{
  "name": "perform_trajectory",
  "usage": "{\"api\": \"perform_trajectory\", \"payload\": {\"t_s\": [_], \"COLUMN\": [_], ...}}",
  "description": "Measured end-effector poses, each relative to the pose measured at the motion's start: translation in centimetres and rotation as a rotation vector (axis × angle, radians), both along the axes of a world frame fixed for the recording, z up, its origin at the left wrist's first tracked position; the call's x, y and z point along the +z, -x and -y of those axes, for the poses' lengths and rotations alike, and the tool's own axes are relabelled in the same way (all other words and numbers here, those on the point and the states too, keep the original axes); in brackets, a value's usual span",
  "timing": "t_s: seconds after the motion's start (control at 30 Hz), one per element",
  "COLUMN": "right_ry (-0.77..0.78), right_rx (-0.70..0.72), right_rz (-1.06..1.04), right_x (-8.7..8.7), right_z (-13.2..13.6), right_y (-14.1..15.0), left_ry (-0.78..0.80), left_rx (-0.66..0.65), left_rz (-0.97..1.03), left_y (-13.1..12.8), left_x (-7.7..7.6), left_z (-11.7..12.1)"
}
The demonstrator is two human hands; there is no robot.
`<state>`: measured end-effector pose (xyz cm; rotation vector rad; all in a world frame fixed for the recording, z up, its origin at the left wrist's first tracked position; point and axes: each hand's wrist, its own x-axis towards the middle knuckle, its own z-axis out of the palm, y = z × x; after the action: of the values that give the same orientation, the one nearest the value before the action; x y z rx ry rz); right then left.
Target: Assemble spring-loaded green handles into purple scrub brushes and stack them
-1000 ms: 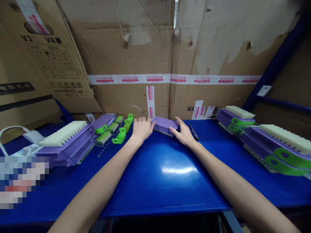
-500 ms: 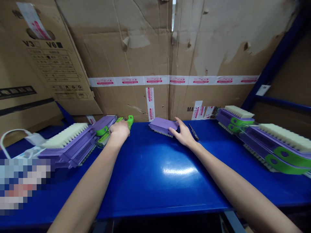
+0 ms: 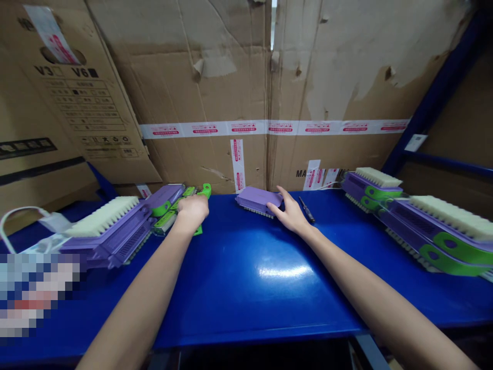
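Observation:
My left hand [image 3: 193, 209] is closed over green plastic pieces at the left of the table, its fingers mostly hidden from me. A green plastic piece [image 3: 207, 190] sticks out beyond its knuckles, and a bit of green shows below the hand. Beside it sit more green pieces [image 3: 166, 222] and a purple ribbed housing [image 3: 166, 197]. My right hand [image 3: 291, 211] grips the right end of a purple block [image 3: 257, 197], thumb on the near side and fingers behind. This block rests on the table, with a row of pale teeth along its underside.
A dark pen-like tool [image 3: 307, 209] lies right of my right hand. Purple units with cream toothed pads stand at left [image 3: 111, 239] and right [image 3: 414, 226]. A white adapter with cable [image 3: 57, 222] is far left. Cardboard [image 3: 208, 92] walls the back of the blue table [image 3: 246, 288].
My left hand has shifted slightly right, uncovering more green pieces on its left; a green bit now shows below it. My right hand and the purple block stay put.

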<state>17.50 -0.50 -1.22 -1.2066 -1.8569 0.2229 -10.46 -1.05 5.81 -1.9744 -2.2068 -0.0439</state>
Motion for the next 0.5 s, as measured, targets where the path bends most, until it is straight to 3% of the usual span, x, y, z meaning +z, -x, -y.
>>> {"api": "perform_trajectory", "payload": {"t_s": [0.07, 0.2, 0.4, 0.5], "right_ry": [0.003, 0.001, 0.049, 0.092], "right_rx": [-0.001, -0.039, -0.193, -0.144], "right_rz": [0.003, 0.003, 0.026, -0.017], "right_x": [0.0, 0.0, -0.2, -0.7], "right_z": [0.0, -0.1, -0.1, -0.1], "right_y": [0.0, 0.2, 0.5, 0.7], "left_ry": [0.164, 0.279, 0.099, -0.019], "left_rx": [0.068, -0.079, -0.464, -0.625], "left_rz": [-0.068, -0.058, -0.041, -0.093], "left_y": [-0.9, -2.7, -4.7, -5.7], "left_x": [0.7, 1.5, -0.9, -2.0], "left_z": [0.4, 1.5, 1.4, 1.2]}}
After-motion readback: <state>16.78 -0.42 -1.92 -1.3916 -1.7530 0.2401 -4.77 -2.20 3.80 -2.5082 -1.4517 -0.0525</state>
